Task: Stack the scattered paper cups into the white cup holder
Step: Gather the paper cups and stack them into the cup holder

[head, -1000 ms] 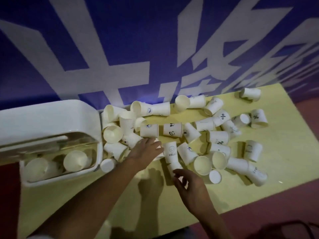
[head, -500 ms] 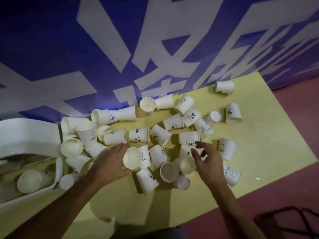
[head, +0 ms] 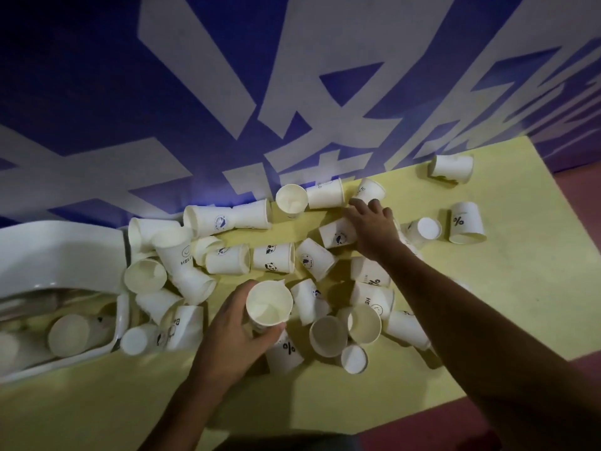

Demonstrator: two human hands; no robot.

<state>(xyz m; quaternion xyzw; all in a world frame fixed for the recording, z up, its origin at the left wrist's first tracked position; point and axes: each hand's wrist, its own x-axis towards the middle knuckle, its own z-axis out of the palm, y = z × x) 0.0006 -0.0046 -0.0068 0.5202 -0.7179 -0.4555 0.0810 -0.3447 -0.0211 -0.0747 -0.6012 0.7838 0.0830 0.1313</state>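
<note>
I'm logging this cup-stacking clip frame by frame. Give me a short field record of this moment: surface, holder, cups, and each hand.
surface: yellow table against a blue and white banner
holder: white cup holder at the table's left end, cups lying inside
loose cups: many, mostly on their sides, spread across the table's middle
printed cups: panda cup, percent cup
left hand: gripping an upright cup, mouth up
right hand: reaching over far cups, fingers spread; whether it grips one is unclear
</note>
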